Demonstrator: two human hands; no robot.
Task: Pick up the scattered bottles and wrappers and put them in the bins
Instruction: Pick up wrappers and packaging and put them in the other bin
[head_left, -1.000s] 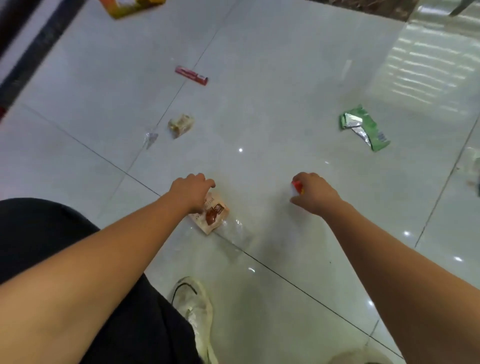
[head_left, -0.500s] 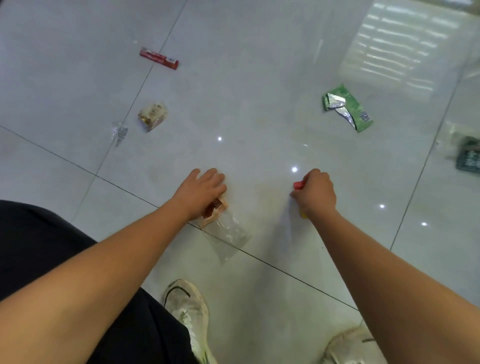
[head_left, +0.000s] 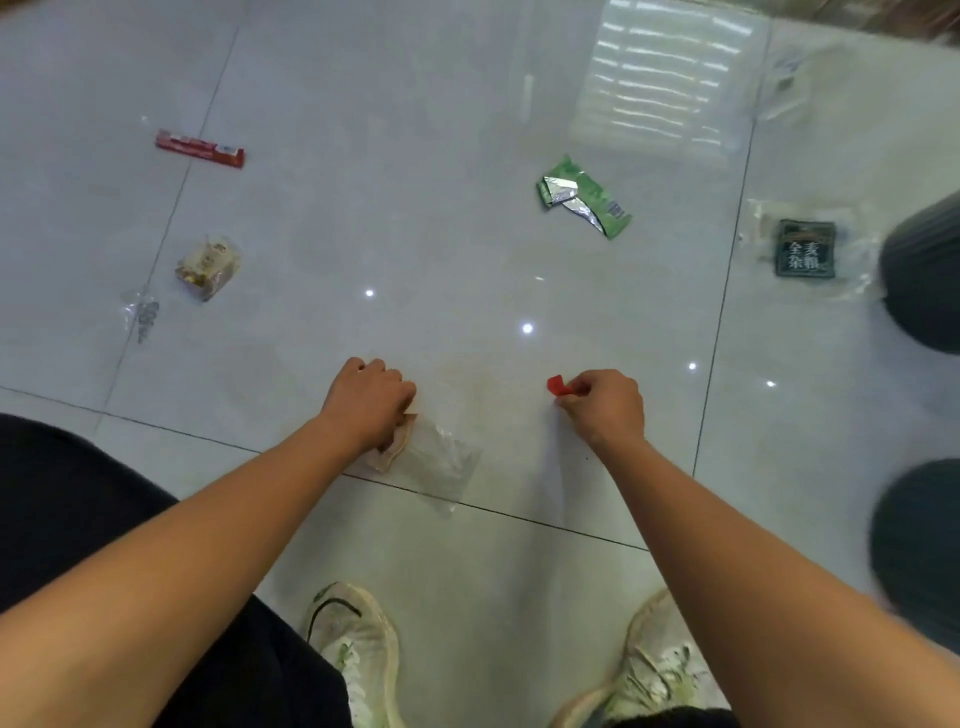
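My left hand (head_left: 371, 402) grips a clear plastic wrapper with a tan printed end (head_left: 431, 457), which hangs below the fist over the tile floor. My right hand (head_left: 605, 402) pinches a small red wrapper scrap (head_left: 557, 385) between its fingertips. Loose on the floor lie a red bar wrapper (head_left: 200, 148) at far left, a beige snack packet (head_left: 208, 265), a crumpled clear scrap (head_left: 141, 312), a green foil wrapper (head_left: 584, 196), and a clear bag with a dark label (head_left: 805, 249) at right.
The floor is glossy grey tile (head_left: 395, 218) with dark grout lines. My two white shoes (head_left: 358, 644) (head_left: 657, 665) stand at the bottom. Two dark rounded shapes (head_left: 924, 275) (head_left: 919, 551) sit at the right edge beside the labelled bag.
The view has tilted down and right, bringing the dark-label bag and both shoes into sight. My left hand has closed on the clear wrapper and lifted it; the red scrap shows more in my right fingers.
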